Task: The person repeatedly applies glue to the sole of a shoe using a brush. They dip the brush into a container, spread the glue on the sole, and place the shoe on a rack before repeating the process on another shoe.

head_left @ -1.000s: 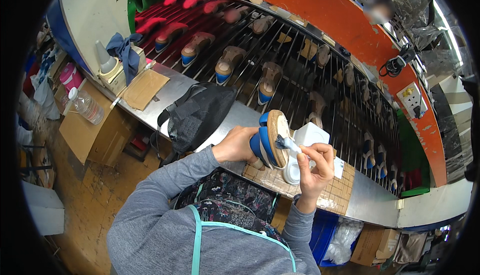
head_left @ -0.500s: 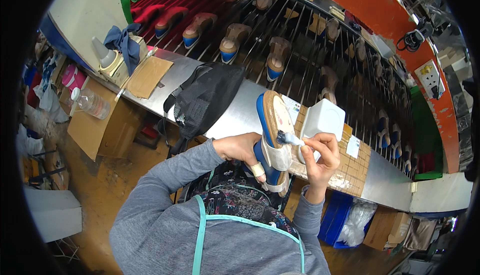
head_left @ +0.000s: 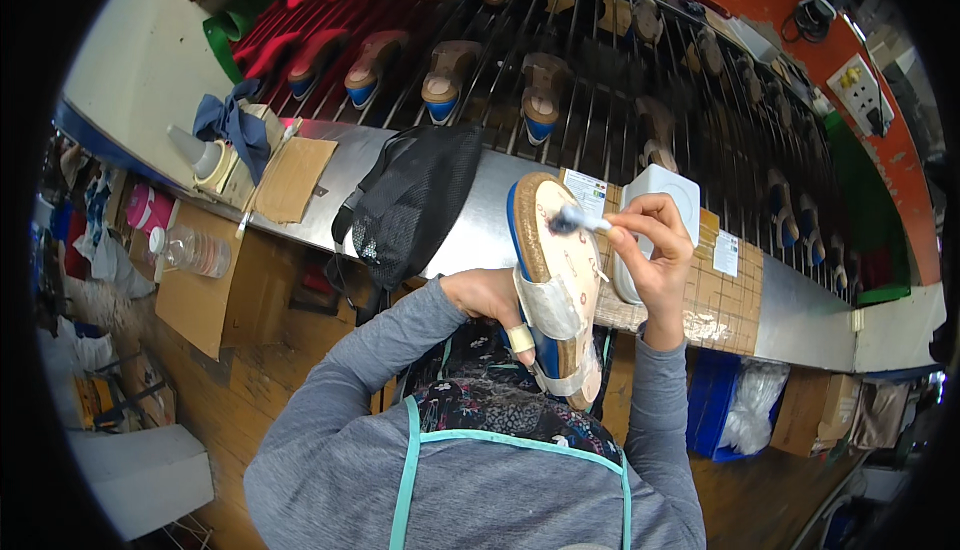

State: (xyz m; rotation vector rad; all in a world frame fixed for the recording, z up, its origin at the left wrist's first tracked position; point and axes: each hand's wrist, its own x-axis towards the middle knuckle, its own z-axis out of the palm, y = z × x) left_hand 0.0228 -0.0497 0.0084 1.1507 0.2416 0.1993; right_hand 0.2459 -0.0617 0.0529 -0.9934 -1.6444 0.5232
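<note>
My left hand (head_left: 492, 302) grips a shoe upper on a last (head_left: 559, 268) from its left side, with a pale wrap round one finger. The piece stands with its toe upward; its pale sole face is toward me, edged by a brown speckled rim, a blue side and white straps. Between the thumb and fingers of my right hand (head_left: 655, 250) is a small brush (head_left: 583, 220) with a light handle. Its dark bristles meet the upper part of the sole face or hover just over it; I cannot tell which.
Behind a metal ledge (head_left: 490, 210), several shoes (head_left: 542, 110) lie on a roller rack. A black mesh bag (head_left: 415, 200) and a white container (head_left: 672, 193) rest on the ledge. At the left, a clear bottle (head_left: 190, 250) lies on a cardboard box (head_left: 200, 300). A blue crate (head_left: 712, 395) is under the ledge.
The brush has moved from the strap area up toward the toe. My left hand has turned the shoe so that more of its sole face shows. The view has shifted slightly.
</note>
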